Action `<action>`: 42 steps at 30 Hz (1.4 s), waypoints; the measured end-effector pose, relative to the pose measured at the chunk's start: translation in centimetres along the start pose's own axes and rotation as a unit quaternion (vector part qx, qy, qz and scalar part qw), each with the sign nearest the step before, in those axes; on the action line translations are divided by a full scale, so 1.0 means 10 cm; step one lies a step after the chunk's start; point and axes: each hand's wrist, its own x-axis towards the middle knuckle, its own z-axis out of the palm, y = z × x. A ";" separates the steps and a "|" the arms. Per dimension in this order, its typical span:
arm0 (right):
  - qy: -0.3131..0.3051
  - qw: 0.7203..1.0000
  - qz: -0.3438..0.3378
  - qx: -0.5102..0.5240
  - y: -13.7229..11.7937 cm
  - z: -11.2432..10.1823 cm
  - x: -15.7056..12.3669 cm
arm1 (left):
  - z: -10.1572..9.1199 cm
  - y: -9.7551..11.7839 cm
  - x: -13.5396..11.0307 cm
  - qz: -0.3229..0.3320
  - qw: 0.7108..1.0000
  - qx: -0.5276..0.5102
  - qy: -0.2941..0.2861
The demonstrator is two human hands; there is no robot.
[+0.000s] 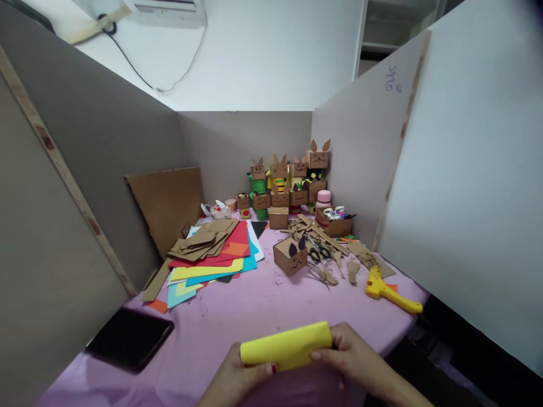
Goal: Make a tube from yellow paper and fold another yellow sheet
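Left hand point(237, 370) and right hand point(352, 356), nearest the lens: each grip closed on one end of a yellow sheet point(284, 346). Sheet is curled over lengthwise and held at a slight tilt, right end higher, above the near part of the bench point(254, 311). Left thumb, nail red, lies along the lower edge; right thumb presses the face near the other end.

Bench cover: lilac cloth point(229, 325). To the left, a dark flat tablet-like object point(131, 339). Beyond it, fanned coloured papers point(223, 271) with brown cardboard pieces point(203, 240) stacked on top.

Mid-bench: cardboard box point(291, 261), drawn face, two dark ears, just beside black-handled scissors point(314, 255) among cardboard scraps point(326, 236). At right: yellow tool point(392, 293), handle pointing to the near right.

Back: cardboard-headed figures point(280, 169) grouped together; near them a pink-topped container point(324, 196) and a carton point(335, 228) of small items.
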 end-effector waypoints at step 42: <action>0.053 0.983 -0.163 -0.070 0.00 -0.05 0.03 | -0.13 0.08 0.14 0.105 0.982 0.156 -0.021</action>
